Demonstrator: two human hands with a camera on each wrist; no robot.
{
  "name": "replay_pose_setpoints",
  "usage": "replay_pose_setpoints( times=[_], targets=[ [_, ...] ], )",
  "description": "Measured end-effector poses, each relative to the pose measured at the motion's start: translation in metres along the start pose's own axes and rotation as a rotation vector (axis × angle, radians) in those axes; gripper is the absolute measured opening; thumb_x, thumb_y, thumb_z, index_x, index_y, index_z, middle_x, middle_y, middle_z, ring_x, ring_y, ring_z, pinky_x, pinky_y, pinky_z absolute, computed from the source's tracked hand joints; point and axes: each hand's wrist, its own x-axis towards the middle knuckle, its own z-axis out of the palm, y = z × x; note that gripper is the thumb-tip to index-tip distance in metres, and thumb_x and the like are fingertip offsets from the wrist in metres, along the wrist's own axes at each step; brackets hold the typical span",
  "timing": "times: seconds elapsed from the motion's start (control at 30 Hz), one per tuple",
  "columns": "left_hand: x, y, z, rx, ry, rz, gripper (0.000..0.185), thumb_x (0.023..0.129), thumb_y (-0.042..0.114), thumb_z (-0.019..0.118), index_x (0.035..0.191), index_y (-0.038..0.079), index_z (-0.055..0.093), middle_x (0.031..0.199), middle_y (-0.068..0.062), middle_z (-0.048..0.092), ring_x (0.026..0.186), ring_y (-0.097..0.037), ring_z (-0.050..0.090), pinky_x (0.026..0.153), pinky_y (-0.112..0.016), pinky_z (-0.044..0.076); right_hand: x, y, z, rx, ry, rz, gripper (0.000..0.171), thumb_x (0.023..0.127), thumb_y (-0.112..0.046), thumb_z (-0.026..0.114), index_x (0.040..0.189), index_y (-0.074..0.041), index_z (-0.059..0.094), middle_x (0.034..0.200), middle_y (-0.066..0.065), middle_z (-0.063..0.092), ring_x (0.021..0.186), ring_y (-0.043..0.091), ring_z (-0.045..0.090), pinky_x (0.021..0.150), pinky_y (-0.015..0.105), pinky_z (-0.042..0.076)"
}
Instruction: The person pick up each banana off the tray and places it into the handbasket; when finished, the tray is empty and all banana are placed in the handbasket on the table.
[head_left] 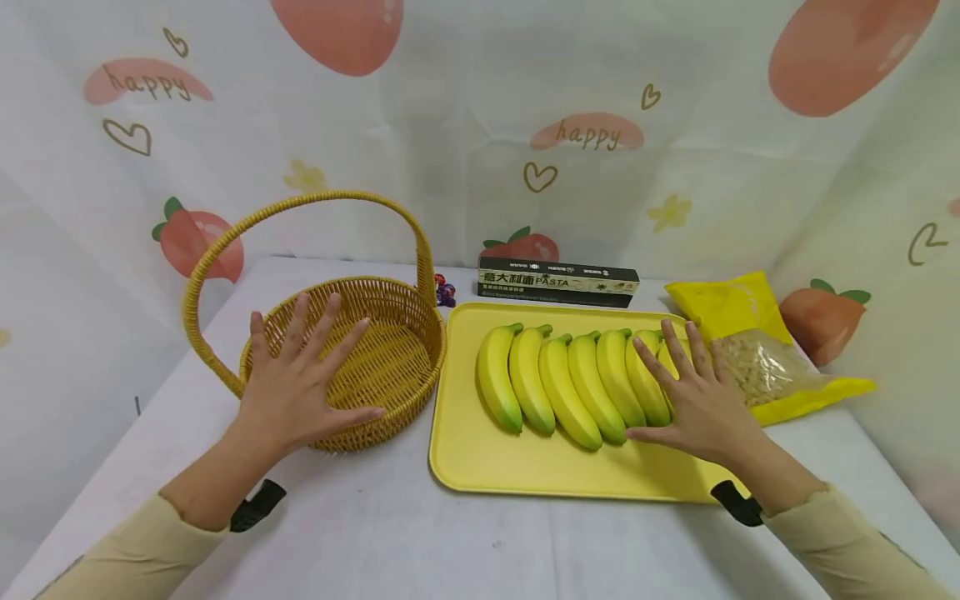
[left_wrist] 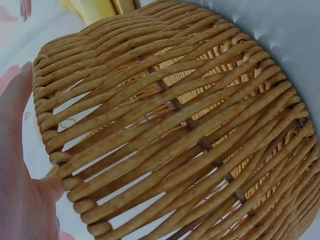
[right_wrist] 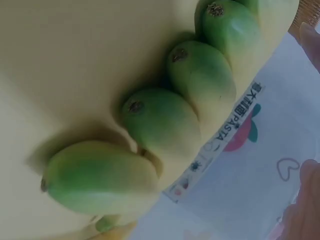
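On the desk, the left hand [head_left: 300, 392] lay flat, fingers spread, over the basket [head_left: 390, 367]; the right hand [head_left: 697, 400], equally spread, rested on the bananas [head_left: 570, 379].

The right hand [head_left: 701, 400] hid the rightmost bananas [head_left: 573, 379]. The basket [head_left: 375, 354] rim covered most of a small purple object [head_left: 446, 292], too small to identify.

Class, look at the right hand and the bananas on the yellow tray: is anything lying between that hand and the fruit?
Nothing visible does. The right hand is spread open directly over the right end of the bananas on the yellow tray, with no object between them. The pasta box sits behind the tray, the yellow bag off to its right.
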Motion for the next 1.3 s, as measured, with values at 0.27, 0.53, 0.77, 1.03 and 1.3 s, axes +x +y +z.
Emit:
replay_pose_setpoints(
  times=[0.27,0.53,0.77,1.03,1.3],
  targets=[
    [-0.003,0.001,0.000,-0.019,0.037,0.005,0.106,0.067,0.087,0.038,0.150,0.029,0.009,0.156,-0.005,-0.018,0.142,-0.031,-0.020,0.108,-0.061,-0.014,0.013,-0.012,0.002,0.017,-0.001,-0.028,0.111,0.068,-0.077,0.057,0.150,-0.029,0.000,0.156,0.020,-0.003,0.142,0.042,-0.007,0.113,0.058,-0.004],
    [-0.013,0.005,0.000,-0.219,0.198,0.017,0.089,0.083,0.079,0.017,0.150,0.021,0.020,0.158,-0.012,-0.002,0.145,-0.032,-0.007,0.114,-0.052,-0.009,0.031,-0.035,0.006,0.072,-0.036,-0.002,0.113,0.065,-0.071,0.065,0.151,-0.026,0.006,0.156,0.012,-0.014,0.143,0.040,-0.010,0.112,0.060,0.002],
    [-0.020,0.002,0.001,-0.451,0.688,0.036,0.068,0.093,0.053,0.042,0.131,-0.002,0.049,0.141,-0.020,0.044,0.139,-0.023,0.031,0.117,-0.043,0.014,0.048,-0.061,0.010,0.159,-0.094,-0.007,0.113,0.067,-0.071,0.064,0.151,-0.024,0.004,0.156,0.014,-0.014,0.142,0.042,-0.008,0.111,0.061,0.004],
    [-0.028,-0.006,-0.005,-0.693,1.071,-0.236,0.080,0.082,0.041,0.061,0.126,-0.017,0.027,0.143,-0.017,0.033,0.138,-0.028,0.025,0.117,-0.046,0.001,0.072,-0.091,0.008,0.411,-0.106,0.017,0.111,0.076,-0.060,0.065,0.150,-0.023,-0.009,0.154,0.006,-0.023,0.142,0.035,-0.018,0.111,0.061,0.003],
    [-0.037,-0.039,0.008,-1.141,1.068,-0.439,0.084,0.068,-0.001,0.062,0.138,-0.013,0.016,0.146,-0.011,0.034,0.138,-0.025,0.026,0.118,-0.031,0.012,0.092,-0.114,0.012,0.758,-0.273,0.103,0.106,0.081,-0.042,0.069,0.150,-0.013,-0.007,0.156,0.008,-0.019,0.143,0.033,-0.015,0.112,0.059,0.009]
  ],
)
